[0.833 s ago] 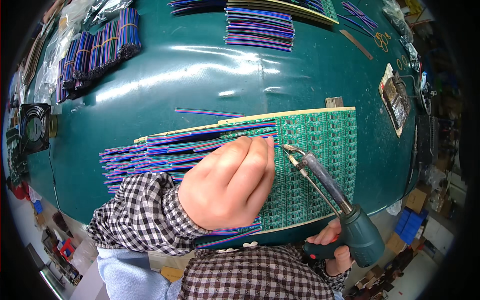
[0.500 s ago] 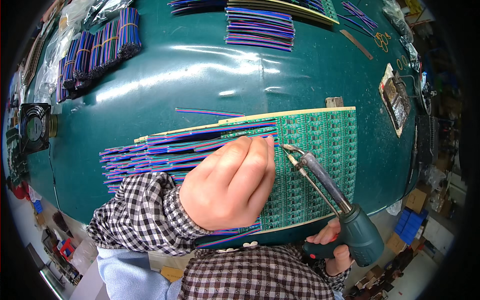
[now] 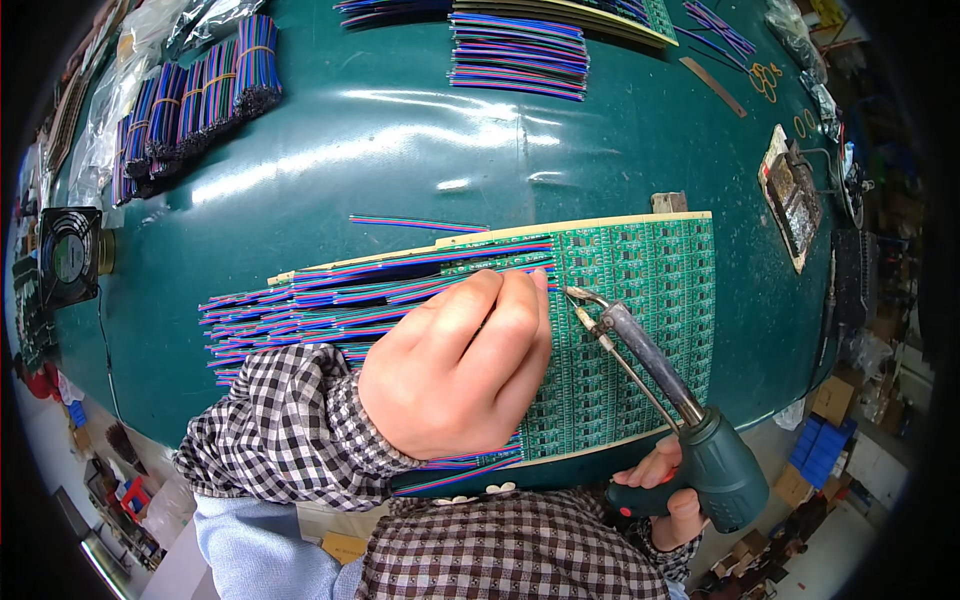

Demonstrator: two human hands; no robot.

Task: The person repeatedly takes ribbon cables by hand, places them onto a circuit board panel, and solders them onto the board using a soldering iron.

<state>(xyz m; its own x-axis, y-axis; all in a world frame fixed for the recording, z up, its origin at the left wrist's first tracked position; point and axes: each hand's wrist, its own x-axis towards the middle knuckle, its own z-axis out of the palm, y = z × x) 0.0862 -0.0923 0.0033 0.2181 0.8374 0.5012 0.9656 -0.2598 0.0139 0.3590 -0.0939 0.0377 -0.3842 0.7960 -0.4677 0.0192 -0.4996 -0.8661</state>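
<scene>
A panel of small green circuit boards (image 3: 635, 340) lies in front of me, with rows of blue, red, green and black ribbon wires (image 3: 255, 325) running off its left side. My left hand (image 3: 455, 370) is closed over the wires, thumb and fingers pinching a wire end against the boards; the fingers partly hide it. In my right hand (image 3: 657, 468) is a dark green soldering gun (image 3: 725, 470), gripped by its handle. Its tip and thin solder-feed tube meet the boards just right of my left fingertips.
Banded wire bundles (image 3: 208, 95) lie at the back left, above a small black fan (image 3: 72, 258). A wire stack (image 3: 518, 58) sits at the back beside another board panel (image 3: 600, 18). Rubber bands (image 3: 765, 83), a flat strip (image 3: 712, 87) and a stained soldering stand (image 3: 790, 205) are on the right.
Almost nothing differs. My left fingers have shifted very slightly, and the soldering gun's tip stays at the same spot on the boards.
</scene>
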